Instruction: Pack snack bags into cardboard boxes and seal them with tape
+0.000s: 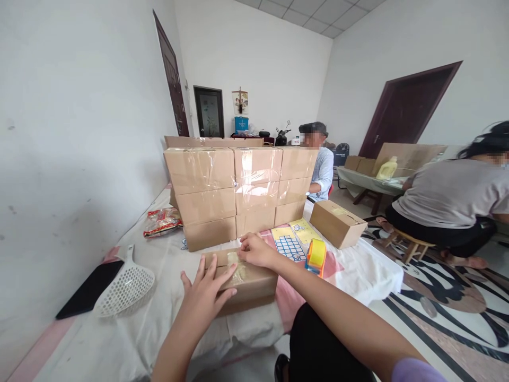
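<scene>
A small cardboard box (254, 289) lies before me on the cloth-covered table, with a strip of clear tape (239, 274) along its top. My left hand (209, 286) rests on the box's left part, fingers spread and holding nothing. Over the far edge of the box top, my right hand (256, 250) is closed, its fingertips pressed together near the end of the tape; what they pinch, if anything, is hidden. To the right of the box stands a yellow tape roll in an orange-and-blue dispenser (316, 257).
Stacked taped cartons (204, 172) rise just behind the box. A single carton (338, 223) sits at the right. On the left are a white perforated scoop (127, 286), a black flat object (91, 289) and a red-and-white packet (161, 222). Two people (324, 164) work nearby.
</scene>
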A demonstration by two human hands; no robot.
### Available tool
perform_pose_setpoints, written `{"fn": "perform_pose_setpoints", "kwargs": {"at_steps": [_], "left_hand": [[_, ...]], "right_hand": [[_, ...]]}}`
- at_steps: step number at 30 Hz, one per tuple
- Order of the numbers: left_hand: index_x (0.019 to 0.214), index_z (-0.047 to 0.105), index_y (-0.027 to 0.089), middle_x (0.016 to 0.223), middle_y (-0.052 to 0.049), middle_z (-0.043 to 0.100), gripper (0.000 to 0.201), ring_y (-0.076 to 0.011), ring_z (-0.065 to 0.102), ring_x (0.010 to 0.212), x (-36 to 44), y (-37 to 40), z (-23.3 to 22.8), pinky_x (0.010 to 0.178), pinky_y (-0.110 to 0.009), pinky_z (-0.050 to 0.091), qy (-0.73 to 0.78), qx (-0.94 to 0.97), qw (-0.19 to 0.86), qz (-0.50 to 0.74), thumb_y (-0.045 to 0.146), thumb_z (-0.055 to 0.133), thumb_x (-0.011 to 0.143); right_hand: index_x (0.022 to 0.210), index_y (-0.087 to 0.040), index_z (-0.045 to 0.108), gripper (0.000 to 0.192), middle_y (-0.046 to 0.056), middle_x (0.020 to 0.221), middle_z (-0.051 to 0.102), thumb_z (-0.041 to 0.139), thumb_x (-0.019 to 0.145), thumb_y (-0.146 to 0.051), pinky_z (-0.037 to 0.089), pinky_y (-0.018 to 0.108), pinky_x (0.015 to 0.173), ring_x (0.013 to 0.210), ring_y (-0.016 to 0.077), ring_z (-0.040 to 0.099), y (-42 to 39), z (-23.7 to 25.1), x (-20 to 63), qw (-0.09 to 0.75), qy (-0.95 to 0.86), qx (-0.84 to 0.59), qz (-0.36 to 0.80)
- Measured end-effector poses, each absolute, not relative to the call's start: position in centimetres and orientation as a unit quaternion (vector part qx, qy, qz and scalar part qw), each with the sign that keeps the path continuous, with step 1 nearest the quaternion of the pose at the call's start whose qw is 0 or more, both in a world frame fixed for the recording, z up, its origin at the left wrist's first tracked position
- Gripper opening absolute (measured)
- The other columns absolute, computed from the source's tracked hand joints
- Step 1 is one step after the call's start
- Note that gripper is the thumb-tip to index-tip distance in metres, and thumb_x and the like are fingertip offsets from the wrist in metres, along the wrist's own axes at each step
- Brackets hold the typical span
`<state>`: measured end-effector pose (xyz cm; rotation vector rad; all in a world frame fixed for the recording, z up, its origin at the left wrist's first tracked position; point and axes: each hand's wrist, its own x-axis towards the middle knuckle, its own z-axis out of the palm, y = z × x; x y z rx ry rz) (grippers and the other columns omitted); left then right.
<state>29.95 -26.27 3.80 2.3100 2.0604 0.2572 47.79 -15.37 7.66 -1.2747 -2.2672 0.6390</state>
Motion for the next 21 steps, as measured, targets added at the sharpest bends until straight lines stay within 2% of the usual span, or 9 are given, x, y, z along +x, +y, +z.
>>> {"fn": "perform_pose_setpoints", "kwargs": {"at_steps": [3,7,9,11,13,15,18,21], "left_hand": [[0.144,0.052,0.048,0.166,-0.009,0.029,0.047,-0.0452,0.016,0.155,30.0,-26.4,3.5,0.108,-0.085,0.014,0.654,0.753,-0.004,0.080,0.041,0.058,0.098],[0.145,0.052,0.046,0.163,-0.003,0.036,0.046,-0.0412,0.021,0.155,30.0,-26.6,3.6,0.108,-0.088,0.001,0.621,0.778,0.002,0.094,0.036,0.053,0.100],[0.146,0.052,0.043,0.160,-0.002,0.042,0.046,-0.0377,0.027,0.154,30.0,-26.6,3.6,0.108,-0.086,-0.007,0.598,0.795,0.010,0.103,0.032,0.051,0.101],[0.146,0.053,0.041,0.156,-0.002,0.048,0.046,-0.0353,0.034,0.150,29.9,-26.6,3.5,0.110,-0.083,-0.012,0.584,0.804,0.006,0.116,0.029,0.050,0.101],[0.144,0.056,0.040,0.153,-0.003,0.052,0.046,-0.0341,0.043,0.146,29.9,-26.5,3.1,0.114,-0.081,-0.010,0.576,0.806,-0.013,0.134,0.027,0.050,0.100],[0.144,0.056,0.040,0.151,-0.004,0.055,0.047,-0.0343,0.050,0.140,29.9,-26.3,2.6,0.116,-0.080,-0.003,0.569,0.807,-0.041,0.151,0.027,0.050,0.099],[0.144,0.057,0.037,0.148,-0.006,0.058,0.049,-0.0363,0.054,0.136,30.3,-26.0,2.1,0.115,-0.083,0.004,0.563,0.807,-0.075,0.161,0.027,0.050,0.096],[0.141,0.061,0.034,0.149,-0.007,0.057,0.048,-0.0373,0.052,0.138,30.7,-25.6,1.9,0.116,-0.082,0.005,0.549,0.817,-0.083,0.156,0.025,0.049,0.095]], "right_hand": [[0.071,-0.017,0.073,0.010,0.010,0.111,0.069,0.072,0.080,-0.019,0.040,0.036,0.104,0.122,0.0277,0.055,-15.5,7.3,47.6,0.221,-0.830,-0.467,0.210],[0.072,-0.017,0.070,0.013,0.012,0.120,0.064,0.072,0.080,-0.027,0.040,0.047,0.103,0.125,0.0330,0.049,-16.0,7.6,47.4,0.183,-0.829,-0.495,0.184],[0.082,-0.016,0.071,0.018,0.016,0.127,0.059,0.074,0.078,-0.033,0.040,0.054,0.102,0.126,0.0371,0.047,-16.3,8.1,47.4,0.160,-0.821,-0.526,0.156],[0.099,-0.014,0.069,0.033,0.020,0.134,0.054,0.077,0.076,-0.036,0.039,0.059,0.102,0.130,0.0411,0.044,-16.3,8.6,47.7,0.150,-0.800,-0.560,0.151],[0.117,-0.012,0.064,0.048,0.022,0.138,0.053,0.076,0.077,-0.037,0.040,0.056,0.104,0.131,0.0408,0.047,-16.1,8.8,48.4,0.151,-0.780,-0.580,0.181],[0.128,-0.011,0.059,0.057,0.021,0.135,0.058,0.074,0.080,-0.038,0.045,0.048,0.101,0.125,0.0365,0.055,-15.9,8.8,49.6,0.152,-0.768,-0.581,0.223],[0.128,-0.014,0.061,0.056,0.017,0.127,0.067,0.074,0.080,-0.040,0.052,0.039,0.093,0.115,0.0315,0.065,-15.9,8.8,51.7,0.141,-0.765,-0.570,0.264],[0.132,-0.019,0.062,0.060,0.012,0.132,0.067,0.078,0.077,-0.035,0.051,0.036,0.097,0.118,0.0293,0.065,-16.5,8.9,53.9,0.136,-0.774,-0.545,0.291]]}}
